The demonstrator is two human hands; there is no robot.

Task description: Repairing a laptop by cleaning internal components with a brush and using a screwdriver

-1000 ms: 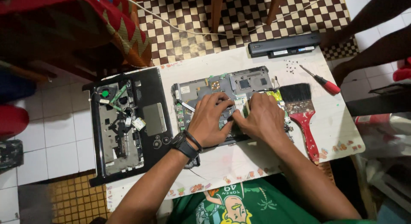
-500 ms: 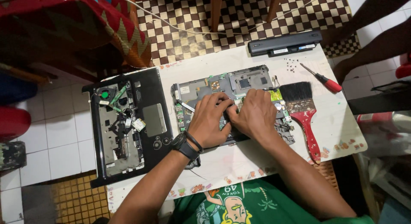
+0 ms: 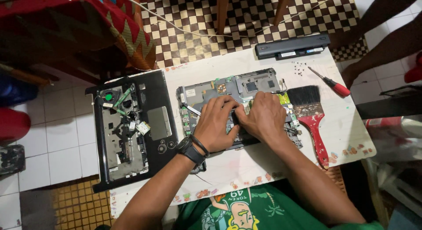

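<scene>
Grey laptop motherboard [image 3: 246, 87] sits mid-frame on tabletop [image 3: 228, 63]; left hand [image 3: 215, 124] and right hand [image 3: 263, 118], barely shifted since 0.5 s ago, press together, fingers [image 3: 228, 108] pinching a small part there; red brush [image 3: 314, 120] right.

both hands [image 3: 239, 122] crowd the middle of the laptop board [image 3: 246, 87]. the red-handled brush [image 3: 313, 118] hems in its right side, the black case shell [image 3: 132, 129] its left. bare tabletop [image 3: 206, 72] lies open behind, up to the battery [image 3: 292, 46].
</scene>
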